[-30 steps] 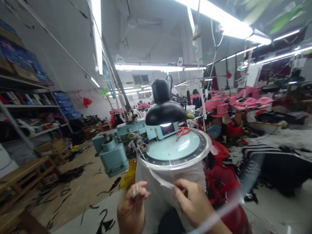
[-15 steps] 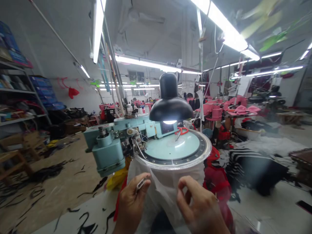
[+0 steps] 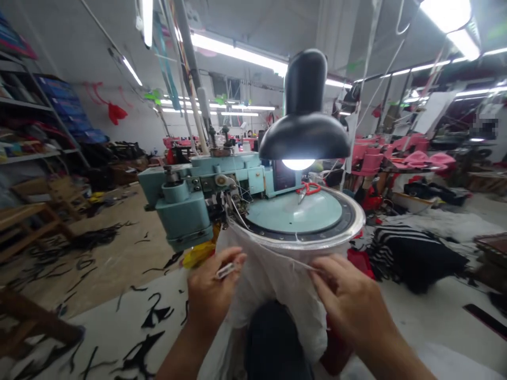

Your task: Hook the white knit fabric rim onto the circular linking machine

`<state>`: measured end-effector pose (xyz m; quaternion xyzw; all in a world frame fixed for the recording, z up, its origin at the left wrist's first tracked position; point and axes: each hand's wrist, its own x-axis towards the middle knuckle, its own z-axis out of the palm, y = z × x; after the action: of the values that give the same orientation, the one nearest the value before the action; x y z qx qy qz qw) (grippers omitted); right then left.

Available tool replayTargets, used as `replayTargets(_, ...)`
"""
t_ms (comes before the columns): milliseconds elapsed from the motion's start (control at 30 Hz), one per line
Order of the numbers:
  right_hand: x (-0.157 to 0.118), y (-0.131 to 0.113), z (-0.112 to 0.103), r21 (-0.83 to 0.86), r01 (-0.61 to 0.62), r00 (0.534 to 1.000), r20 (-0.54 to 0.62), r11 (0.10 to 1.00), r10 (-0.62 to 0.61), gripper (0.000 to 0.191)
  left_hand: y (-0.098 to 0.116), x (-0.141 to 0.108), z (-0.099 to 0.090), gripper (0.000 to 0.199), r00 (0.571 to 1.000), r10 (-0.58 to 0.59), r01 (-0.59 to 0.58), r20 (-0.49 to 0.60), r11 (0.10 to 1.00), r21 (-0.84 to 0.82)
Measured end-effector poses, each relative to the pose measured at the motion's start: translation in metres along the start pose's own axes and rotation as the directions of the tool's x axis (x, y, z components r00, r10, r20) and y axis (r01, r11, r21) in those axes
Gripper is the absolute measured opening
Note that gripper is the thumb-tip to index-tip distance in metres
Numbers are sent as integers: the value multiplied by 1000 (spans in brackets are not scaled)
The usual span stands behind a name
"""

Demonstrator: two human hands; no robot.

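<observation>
White cloth (image 3: 273, 274) hangs from the front rim of the round dial plate (image 3: 297, 211) of a teal machine (image 3: 184, 214). My left hand (image 3: 214, 287) is closed around a small metal tool (image 3: 225, 271), to the left of the cloth. At the cloth's right side, my right hand (image 3: 348, 295) pinches its edge between thumb and fingers, just below the rim. Red-handled scissors (image 3: 308, 189) lie on the dial plate, under a lit black lamp (image 3: 304, 132).
Black fabric strips (image 3: 144, 351) are scattered over the floor at the left, near a wooden stool (image 3: 35, 316). A black-and-white striped fabric pile (image 3: 415, 256) lies at the right. Shelves (image 3: 27, 103) stand far left, with pink machines (image 3: 368, 158) behind.
My right hand has moved to the right and taken hold of the cloth's edge, which is now drawn outward. My left hand still holds the small tool. The view has tilted down.
</observation>
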<state>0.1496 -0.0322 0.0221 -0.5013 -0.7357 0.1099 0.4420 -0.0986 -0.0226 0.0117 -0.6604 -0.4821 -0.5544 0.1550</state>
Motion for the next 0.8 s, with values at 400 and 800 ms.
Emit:
replayTargets(400, 10, -16, 14, 46, 264, 961, 78, 963, -267, 21, -5, 48, -9, 21, 817, 466, -520, 339, 850, 86)
replayTargets(800, 18, -26, 12, 85, 131, 988, -88, 988, -123, 15, 0, 44, -22, 27, 887, 334, -362, 319, 932, 30)
